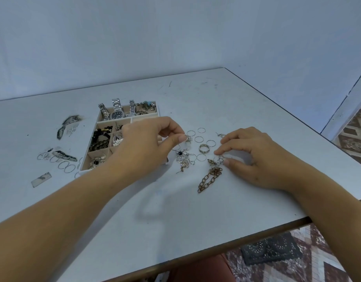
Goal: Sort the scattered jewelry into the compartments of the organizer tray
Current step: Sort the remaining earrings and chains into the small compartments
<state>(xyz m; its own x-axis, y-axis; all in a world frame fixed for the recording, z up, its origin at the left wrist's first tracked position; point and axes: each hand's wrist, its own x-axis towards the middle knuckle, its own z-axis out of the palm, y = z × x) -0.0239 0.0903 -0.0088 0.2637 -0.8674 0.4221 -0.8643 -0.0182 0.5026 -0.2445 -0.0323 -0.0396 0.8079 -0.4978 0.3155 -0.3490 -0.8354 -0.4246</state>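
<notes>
Nearest me, left grip [144,143] pinches a ring [188,138] just right of the tray [145,119]; right grip [255,157] pinches an earring [222,159] on the surface [175,210], at the chain's [209,180] far end.

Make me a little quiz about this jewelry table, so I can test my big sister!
1. True or false: the watches sit in the far row of the tray.
2. What does the left hand pinch? A) a small ring B) a spoon C) a coin
3. Fill the gap: the brown chain lies on the table closest to the ___ hand.

Key: 1 true. 2 A. 3 right: the right hand, which pinches a small trinket, is just beside the chain.
</notes>
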